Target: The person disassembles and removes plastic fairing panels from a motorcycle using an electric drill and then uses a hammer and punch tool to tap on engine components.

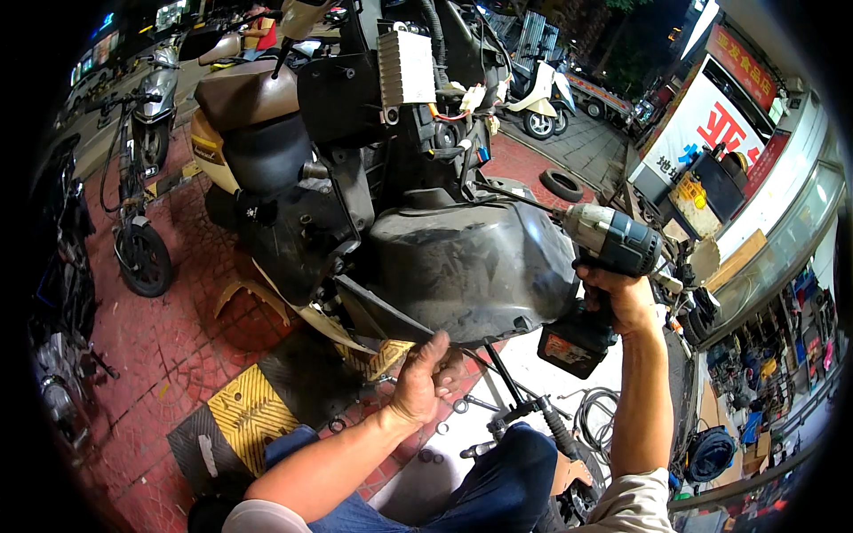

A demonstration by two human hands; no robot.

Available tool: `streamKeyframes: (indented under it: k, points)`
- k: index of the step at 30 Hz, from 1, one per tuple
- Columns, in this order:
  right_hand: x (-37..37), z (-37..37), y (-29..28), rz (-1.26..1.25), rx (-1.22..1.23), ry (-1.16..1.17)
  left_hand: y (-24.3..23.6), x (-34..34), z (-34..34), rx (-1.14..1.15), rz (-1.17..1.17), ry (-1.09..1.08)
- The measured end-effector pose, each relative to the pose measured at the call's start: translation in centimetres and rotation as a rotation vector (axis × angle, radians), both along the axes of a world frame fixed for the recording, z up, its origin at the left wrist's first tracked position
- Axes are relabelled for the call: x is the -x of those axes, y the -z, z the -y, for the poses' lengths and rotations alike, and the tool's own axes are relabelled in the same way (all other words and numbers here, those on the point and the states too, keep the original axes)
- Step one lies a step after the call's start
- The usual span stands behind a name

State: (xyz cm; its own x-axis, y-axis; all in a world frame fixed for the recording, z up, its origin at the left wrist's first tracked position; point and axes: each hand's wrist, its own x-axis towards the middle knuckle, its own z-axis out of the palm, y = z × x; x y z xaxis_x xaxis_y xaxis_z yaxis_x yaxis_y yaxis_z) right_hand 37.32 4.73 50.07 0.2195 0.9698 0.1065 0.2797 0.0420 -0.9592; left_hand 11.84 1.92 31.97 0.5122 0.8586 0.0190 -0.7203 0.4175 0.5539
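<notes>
A partly dismantled scooter stands in front of me, with a large scuffed grey-black plastic body panel [471,258] facing me. My right hand [626,298] is wrapped round the handle of a cordless impact driver [613,238], above its black battery. From the driver's nose a long thin bit [515,197] reaches left over the panel's top, toward the scooter's frame; its tip is hard to make out. My left hand [425,382] is closed, thumb up, by the panel's lower edge; what its curled fingers hold, if anything, is hidden.
Nuts and rings [431,456] lie on the ground between my legs, beside a coiled cable [597,413]. A yellow-black ramp [240,409] sits lower left. Parked two-wheelers [142,249] stand at left, a loose tyre [562,185] behind, and cluttered shop shelves [773,373] at right.
</notes>
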Motion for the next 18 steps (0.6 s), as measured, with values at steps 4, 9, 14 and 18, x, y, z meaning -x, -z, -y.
streamKeyframes:
  k: [4, 9, 14, 18]
  points:
    - [-0.4, -0.1, 0.2, 0.025, 0.009, 0.001, -0.2, 0.6, -0.1, 0.086, 0.055, 0.020]
    - [0.1, 0.3, -0.7, 0.056, 0.021, 0.019, -1.5, 0.6, 0.1, 0.128, 0.087, -0.009]
    - [-0.1, 0.4, -1.8, 0.163, -0.004, -0.022, -1.8, 0.4, 0.2, 0.169, 0.128, 0.005]
    - [-0.3, 0.1, -3.5, 0.315, 0.023, -0.053, -2.7, -0.3, 0.8, 0.237, 0.074, 0.053]
